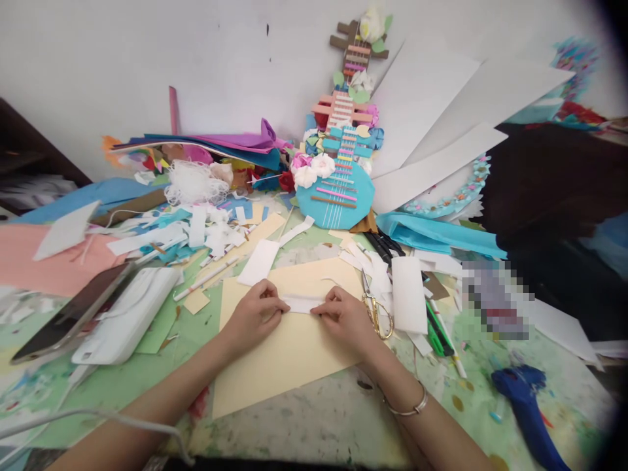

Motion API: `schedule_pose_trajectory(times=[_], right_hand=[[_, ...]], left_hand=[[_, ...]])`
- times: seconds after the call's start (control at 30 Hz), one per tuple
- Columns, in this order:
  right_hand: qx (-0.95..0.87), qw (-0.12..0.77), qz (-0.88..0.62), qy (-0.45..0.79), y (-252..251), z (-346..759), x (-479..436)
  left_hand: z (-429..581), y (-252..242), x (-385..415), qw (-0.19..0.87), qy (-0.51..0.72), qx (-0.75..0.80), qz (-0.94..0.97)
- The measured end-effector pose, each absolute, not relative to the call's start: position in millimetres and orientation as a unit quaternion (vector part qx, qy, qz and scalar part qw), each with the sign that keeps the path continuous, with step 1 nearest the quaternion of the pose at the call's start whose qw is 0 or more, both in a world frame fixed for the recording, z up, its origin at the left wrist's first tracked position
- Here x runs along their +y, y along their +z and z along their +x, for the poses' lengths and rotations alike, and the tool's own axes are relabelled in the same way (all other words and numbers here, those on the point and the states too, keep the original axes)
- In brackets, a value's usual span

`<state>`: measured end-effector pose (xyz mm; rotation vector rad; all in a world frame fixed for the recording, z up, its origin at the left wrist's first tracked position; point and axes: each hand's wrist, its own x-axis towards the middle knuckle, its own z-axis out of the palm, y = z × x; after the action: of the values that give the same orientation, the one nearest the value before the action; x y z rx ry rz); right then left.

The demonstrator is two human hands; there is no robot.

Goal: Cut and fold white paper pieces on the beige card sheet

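Observation:
A small white paper strip (pixel 303 303) is stretched between my two hands, above a cream sheet of paper (pixel 275 373). My left hand (pixel 258 307) pinches the strip's left end between thumb and fingers. At its right end, my right hand (pixel 343 317) pinches it the same way. The strip looks folded along its length. Just beyond my left hand lies a white paper rectangle (pixel 260 261). Gold-handled scissors (pixel 377 314) rest right beside my right hand, their blades pointing away from me.
A blue paper lute-like craft (pixel 338 196) leans on the wall. Left are a phone (pixel 69 314), a white power bank (pixel 127 317) and paper scraps (pixel 196 229). Right are a white roll (pixel 409 294), a green cutter (pixel 438 330) and a blue glue gun (pixel 527 405). A cable (pixel 122 418) crosses the front left.

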<state>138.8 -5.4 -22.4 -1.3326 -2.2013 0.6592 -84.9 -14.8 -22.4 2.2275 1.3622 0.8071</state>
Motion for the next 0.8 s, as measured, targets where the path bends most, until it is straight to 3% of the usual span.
schedule_pose_trajectory(times=[0.33,0.5,0.8], right_hand=[[-0.893,0.155,-0.422,0.028,-2.0,134.1,-20.9],[-0.872,0.157,-0.464,0.007,-9.5,137.9,-30.5],[-0.850,0.188,-0.492,0.011,-19.3,137.5,-39.3]], left_hand=[[-87.6,-23.4,-29.8,-0.048,0.194,0.357,0.913],[-82.0,-26.0,-37.8,-0.150,0.110,0.341,0.922],[-61.0,-18.7,-49.3,-0.134,0.036,0.406,0.903]])
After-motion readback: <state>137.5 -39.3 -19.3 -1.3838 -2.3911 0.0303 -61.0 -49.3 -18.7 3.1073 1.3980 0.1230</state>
